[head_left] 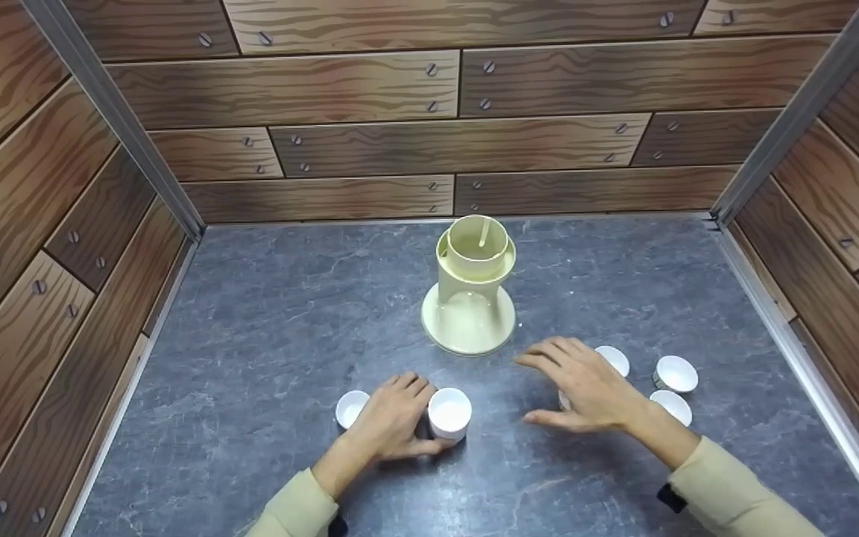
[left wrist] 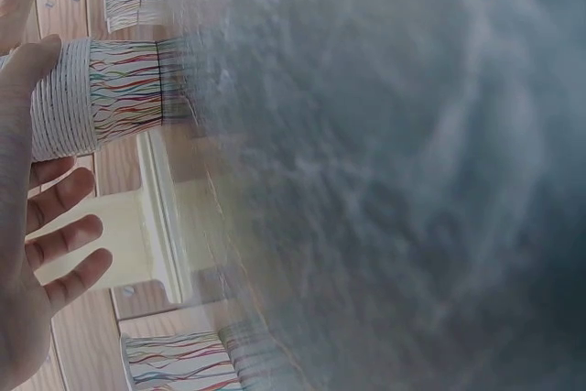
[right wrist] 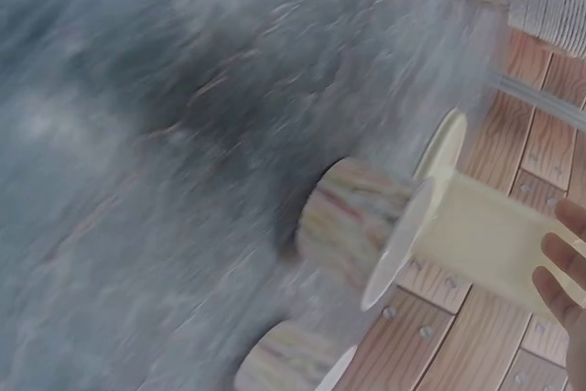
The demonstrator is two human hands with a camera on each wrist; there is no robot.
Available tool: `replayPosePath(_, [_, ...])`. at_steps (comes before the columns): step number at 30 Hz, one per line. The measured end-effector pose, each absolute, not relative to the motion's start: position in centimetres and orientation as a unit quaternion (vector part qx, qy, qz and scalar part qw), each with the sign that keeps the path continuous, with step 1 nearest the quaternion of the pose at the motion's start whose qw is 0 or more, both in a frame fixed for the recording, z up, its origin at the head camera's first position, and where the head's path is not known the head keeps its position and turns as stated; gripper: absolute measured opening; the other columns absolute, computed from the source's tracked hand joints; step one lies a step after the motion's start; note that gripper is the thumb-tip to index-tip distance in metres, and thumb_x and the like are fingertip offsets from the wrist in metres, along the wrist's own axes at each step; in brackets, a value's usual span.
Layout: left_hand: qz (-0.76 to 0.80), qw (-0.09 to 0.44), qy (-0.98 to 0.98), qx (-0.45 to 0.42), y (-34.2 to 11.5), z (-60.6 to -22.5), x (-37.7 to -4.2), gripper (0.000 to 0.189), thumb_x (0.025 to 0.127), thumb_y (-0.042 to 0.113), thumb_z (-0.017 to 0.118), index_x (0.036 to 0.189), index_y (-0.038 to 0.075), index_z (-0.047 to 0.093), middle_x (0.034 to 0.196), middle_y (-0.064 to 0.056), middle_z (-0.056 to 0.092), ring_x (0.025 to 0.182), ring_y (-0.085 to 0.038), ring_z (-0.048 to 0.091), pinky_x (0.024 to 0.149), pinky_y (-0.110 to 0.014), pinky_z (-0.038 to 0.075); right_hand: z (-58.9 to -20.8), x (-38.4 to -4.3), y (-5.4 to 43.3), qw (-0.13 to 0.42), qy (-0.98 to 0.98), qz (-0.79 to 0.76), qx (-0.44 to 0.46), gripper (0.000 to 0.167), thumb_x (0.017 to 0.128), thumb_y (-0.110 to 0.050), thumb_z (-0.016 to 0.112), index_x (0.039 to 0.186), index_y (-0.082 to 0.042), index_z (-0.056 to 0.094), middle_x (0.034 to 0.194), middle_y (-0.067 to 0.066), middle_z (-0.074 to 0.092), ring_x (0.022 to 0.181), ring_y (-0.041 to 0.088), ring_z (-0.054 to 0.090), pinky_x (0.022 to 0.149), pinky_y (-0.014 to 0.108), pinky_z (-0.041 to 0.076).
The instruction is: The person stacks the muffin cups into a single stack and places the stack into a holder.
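My left hand (head_left: 392,418) holds a stack of white paper cups (head_left: 450,414) standing on the table, its thumb against one side and its index finger against the other. In the left wrist view, the stack (left wrist: 128,89) shows many close-set white rims above coloured wavy lines; the other fingers (left wrist: 64,244) spread loosely. A single cup (head_left: 353,408) stands left of that hand. My right hand (head_left: 586,384) hovers with fingers apart, holding nothing. A cup (head_left: 564,401) is mostly hidden behind it, and three others, including a back one (head_left: 612,361), stand close by.
A cream plastic stand (head_left: 468,321) with a flared round base and an open cylindrical top rises at mid-table. More upright cups (head_left: 675,374) are at the right, another (head_left: 671,407) by the right wrist. Wood-patterned walls (head_left: 370,89) enclose the grey marbled table (head_left: 288,313).
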State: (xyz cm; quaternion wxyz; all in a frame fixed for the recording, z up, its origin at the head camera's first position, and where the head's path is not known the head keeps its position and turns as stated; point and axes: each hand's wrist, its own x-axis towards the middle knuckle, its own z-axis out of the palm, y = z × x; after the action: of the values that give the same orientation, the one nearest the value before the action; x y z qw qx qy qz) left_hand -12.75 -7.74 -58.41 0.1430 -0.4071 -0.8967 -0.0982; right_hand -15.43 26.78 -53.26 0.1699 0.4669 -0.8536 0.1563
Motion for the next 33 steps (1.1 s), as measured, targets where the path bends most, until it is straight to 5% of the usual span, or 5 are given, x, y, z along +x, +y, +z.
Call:
replayPosePath(10, [-0.099, 0.15, -0.895, -0.408, -7.7, -58.5, -12.7, 0.07, 0.076, 0.073, 0.07, 0.11, 0.012, 0.061, 0.101, -0.003, 0.062, 0.096, -0.021, 0.057, 0.083, -0.038, 0.05, -53.5, -15.7, 29.1, 0.172, -0.859, 0.125, 0.466, 0.082, 0.072, -0.059, 0.081, 0.136, -0.011, 0.061, 0.124, 0.007, 0.062, 0.113, 0.026, 0.057, 0.097, 0.047, 0.045])
replayPosePath(33, [-0.098, 0.145, -0.899, -0.402, -7.6, -58.4, -12.7, 0.072, 0.076, 0.073, 0.07, 0.111, 0.012, 0.061, 0.103, -0.004, 0.063, 0.097, -0.022, 0.057, 0.085, -0.039, 0.051, -54.7, -16.7, 33.9, 0.161, -0.883, 0.023, 0.44, 0.086, 0.076, -0.077, 0.066, 0.132, -0.012, 0.062, 0.122, 0.01, 0.061, 0.112, 0.033, 0.056, 0.096, 0.054, 0.041])
